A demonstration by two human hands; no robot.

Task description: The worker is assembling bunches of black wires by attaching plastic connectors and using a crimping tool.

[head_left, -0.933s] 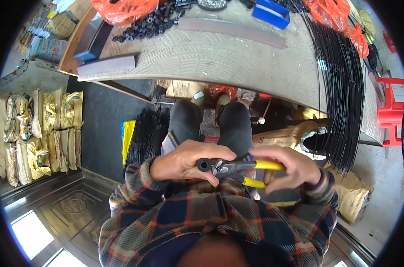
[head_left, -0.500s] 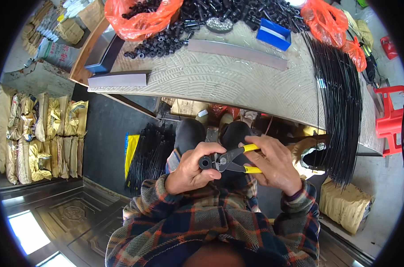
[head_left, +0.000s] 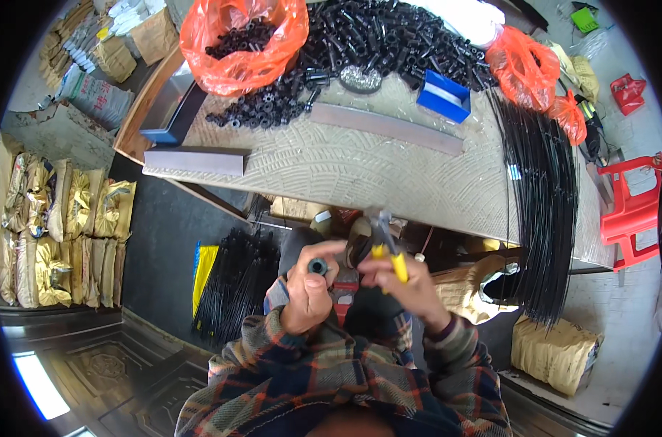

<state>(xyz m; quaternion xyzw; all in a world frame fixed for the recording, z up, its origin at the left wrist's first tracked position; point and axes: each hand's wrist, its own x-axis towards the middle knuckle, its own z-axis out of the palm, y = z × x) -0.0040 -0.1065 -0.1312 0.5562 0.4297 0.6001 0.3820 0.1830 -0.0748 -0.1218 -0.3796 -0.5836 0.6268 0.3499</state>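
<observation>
My left hand [head_left: 304,295] is closed round a black tubular part [head_left: 318,266], its round open end facing up. To the right, my right hand [head_left: 412,290] grips cutting pliers [head_left: 386,247] by their yellow handles. Their metal jaws point away from me toward the table edge and look a little smeared by motion. The pliers are apart from the black part. Both hands are above my lap, on the near side of the table [head_left: 367,171].
Black tubular parts [head_left: 374,44] heap along the table's far side, beside an orange plastic bag [head_left: 272,69] and a blue box [head_left: 444,97]. Long black rods [head_left: 538,211] hang over the right edge. More rods [head_left: 236,284] lie left of my legs. A red stool [head_left: 633,207] stands right.
My right hand has drawn the pliers away from the black part and turned their jaws away from me. My left hand has shifted slightly left. The view has tilted a little toward the table.
</observation>
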